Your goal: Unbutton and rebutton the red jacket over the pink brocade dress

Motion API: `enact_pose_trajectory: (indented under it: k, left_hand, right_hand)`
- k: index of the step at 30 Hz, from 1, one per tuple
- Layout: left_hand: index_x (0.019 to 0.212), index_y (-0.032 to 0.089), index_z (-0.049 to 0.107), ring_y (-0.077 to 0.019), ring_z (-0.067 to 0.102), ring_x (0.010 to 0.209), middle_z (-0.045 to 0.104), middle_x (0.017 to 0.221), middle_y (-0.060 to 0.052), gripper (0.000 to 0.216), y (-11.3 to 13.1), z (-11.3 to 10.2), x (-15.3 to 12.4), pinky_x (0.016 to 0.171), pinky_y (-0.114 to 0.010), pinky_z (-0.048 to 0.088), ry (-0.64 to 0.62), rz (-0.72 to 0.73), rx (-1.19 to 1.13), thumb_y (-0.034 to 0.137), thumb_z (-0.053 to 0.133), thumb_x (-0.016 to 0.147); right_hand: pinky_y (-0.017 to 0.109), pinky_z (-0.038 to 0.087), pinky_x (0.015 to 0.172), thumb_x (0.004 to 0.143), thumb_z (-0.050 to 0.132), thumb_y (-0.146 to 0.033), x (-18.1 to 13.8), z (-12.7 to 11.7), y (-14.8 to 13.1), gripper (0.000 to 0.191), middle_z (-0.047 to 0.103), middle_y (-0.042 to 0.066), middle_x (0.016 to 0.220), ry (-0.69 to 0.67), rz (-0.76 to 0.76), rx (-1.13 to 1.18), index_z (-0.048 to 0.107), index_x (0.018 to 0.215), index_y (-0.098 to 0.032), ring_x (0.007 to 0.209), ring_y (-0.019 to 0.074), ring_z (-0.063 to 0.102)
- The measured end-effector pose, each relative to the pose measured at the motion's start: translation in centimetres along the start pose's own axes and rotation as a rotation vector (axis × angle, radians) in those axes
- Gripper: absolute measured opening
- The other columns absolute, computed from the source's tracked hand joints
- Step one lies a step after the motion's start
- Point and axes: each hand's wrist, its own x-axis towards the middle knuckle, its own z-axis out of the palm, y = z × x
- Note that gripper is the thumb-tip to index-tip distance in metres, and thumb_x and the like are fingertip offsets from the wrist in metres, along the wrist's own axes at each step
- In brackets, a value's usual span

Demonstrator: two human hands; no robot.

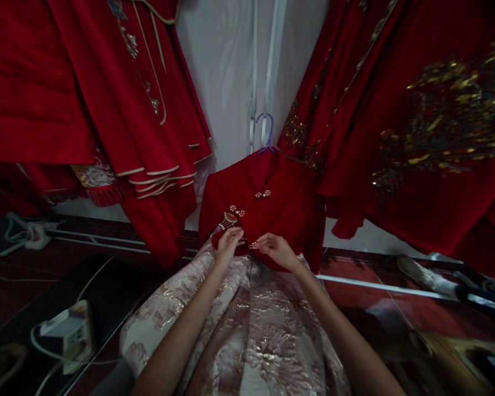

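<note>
A short red jacket [268, 220] hangs in front of me on a purple hanger [268, 135]. Below it spreads a pale brocade skirt [272, 324] with a metallic floral pattern. My left hand [230, 245] is closed, its fingertips pinching the jacket's front near the lower edge. Opposite it, my right hand [277, 248] pinches a small jewelled clasp [253, 246] at the front hem. Whether the clasp's two halves are joined cannot be made out. Another jewelled clasp [263, 194] sits at the collar, and a fan-shaped brooch [230, 218] lies above my left hand.
Red embroidered garments [148, 110] hang at left, and more with gold sequins [457, 121] hang at right. A white power strip [77, 336] with cables lies at lower left. A white metal bar [379, 286] runs low at right, near a person's shoe [414, 270].
</note>
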Motion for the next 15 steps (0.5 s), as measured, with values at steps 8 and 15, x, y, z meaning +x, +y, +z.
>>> enact_pose_trajectory:
  k: [8,15]
  left_hand:
    - [0.096,0.014,0.065,-0.0163,0.065,0.089,0.066,0.105,-0.011,0.034,2.4,1.4,3.6,0.086,-0.037,0.05,0.08,-0.037,-0.26,0.039,0.064,0.073]
    - [0.093,0.012,0.067,-0.0157,0.065,0.086,0.068,0.101,-0.011,0.033,2.9,1.7,3.6,0.085,-0.034,0.049,0.118,-0.058,-0.306,0.037,0.066,0.071]
  right_hand:
    - [0.028,0.053,0.069,0.07,0.067,-0.04,-2.3,-3.2,-2.6,0.029,0.069,0.005,0.086,-0.16,0.147,0.254,0.062,0.086,-0.017,0.074,0.0134,0.064]
    - [0.027,0.053,0.066,0.069,0.068,-0.042,-2.4,-2.2,-2.0,0.031,0.069,0.005,0.085,-0.108,0.137,0.289,0.061,0.084,-0.017,0.074,0.0138,0.064]
